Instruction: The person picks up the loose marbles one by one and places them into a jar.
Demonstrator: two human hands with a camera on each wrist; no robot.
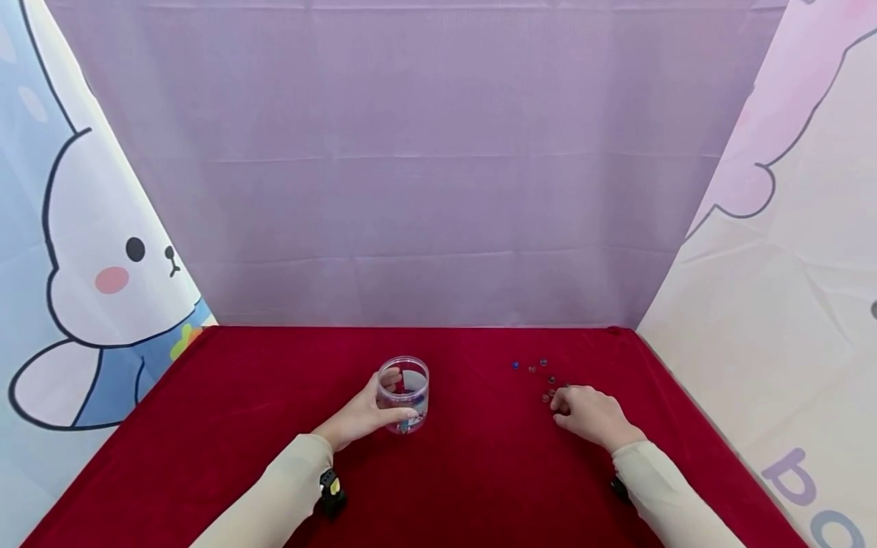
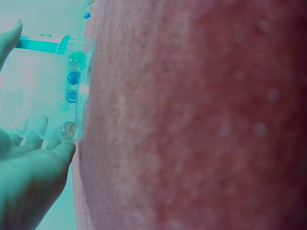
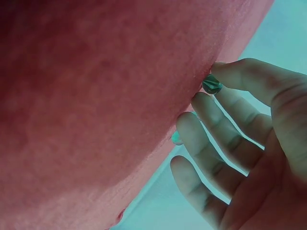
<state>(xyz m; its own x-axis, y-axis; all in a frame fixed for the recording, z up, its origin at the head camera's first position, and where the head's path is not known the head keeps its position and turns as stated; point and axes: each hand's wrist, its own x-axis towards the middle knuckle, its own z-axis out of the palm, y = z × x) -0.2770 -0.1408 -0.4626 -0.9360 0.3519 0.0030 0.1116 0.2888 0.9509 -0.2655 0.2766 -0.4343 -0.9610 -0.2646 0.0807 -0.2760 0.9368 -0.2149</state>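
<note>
In the lower middle of the head view, the left hand [image 1: 363, 415] grips a clear jar [image 1: 412, 387], thumb and fingers curled around its wall; the jar stands upright, with several marbles [image 2: 73, 78] at its bottom. Toward the lower right, the right hand [image 1: 594, 415] is down at the red cloth [image 1: 473, 472], thumb and forefinger pinching a green marble [image 3: 211, 84], the other fingers apart. Up and left of that hand lie loose marbles [image 1: 551, 380], a blue marble [image 1: 515, 365] farthest left
</note>
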